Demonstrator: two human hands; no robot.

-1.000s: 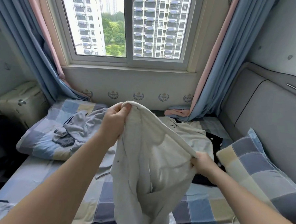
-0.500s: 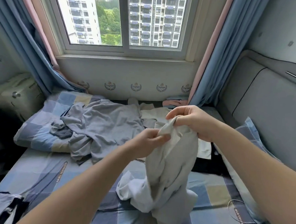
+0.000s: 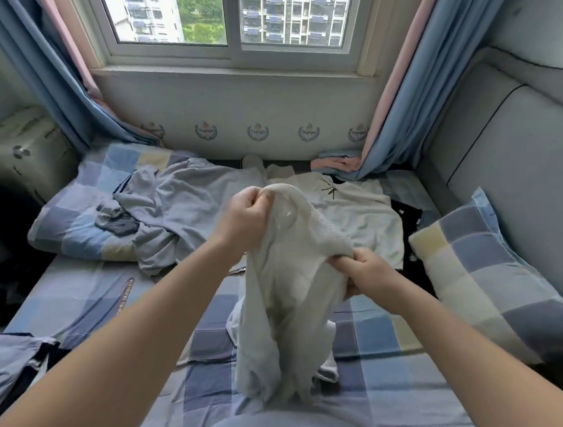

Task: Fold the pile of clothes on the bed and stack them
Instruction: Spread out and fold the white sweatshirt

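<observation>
As it hangs over the near middle of the blue-checked bed (image 3: pixel 83 297), the limp cream knit garment (image 3: pixel 288 298) is clamped at its bunched top edge by your left hand (image 3: pixel 244 218), fingers curled, and your right hand (image 3: pixel 370 274), pinching lower right. Soft and light, it will probably sag and twist; better taken at both shoulders. Crumpled grey clothes (image 3: pixel 192 205) lie far left.

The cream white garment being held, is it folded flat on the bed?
No, the left hand and right hand grip the cream white garment, which hangs crumpled.
</observation>
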